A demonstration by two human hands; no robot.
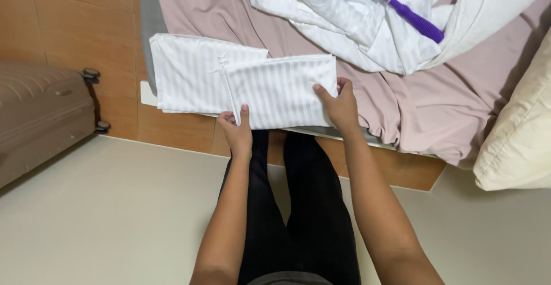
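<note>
Bed [241,10] with pink sheet [436,107] fills the top; its near edge runs across mid-frame, bare cream floor [115,205] below gives open room. Beige suitcase [34,118] at left, apart from the bed. Cream pillow [516,130] hangs over the right edge. Crumpled white bedding [367,27] at top, purple brush handle [407,12] on it. Two folded white striped cloths at bed edge: left one [189,73] lying free, front cloth [281,90] overlapping it. Left hand [236,129] pinches its bottom-left corner, right hand [341,106] grips its right edge.
</note>
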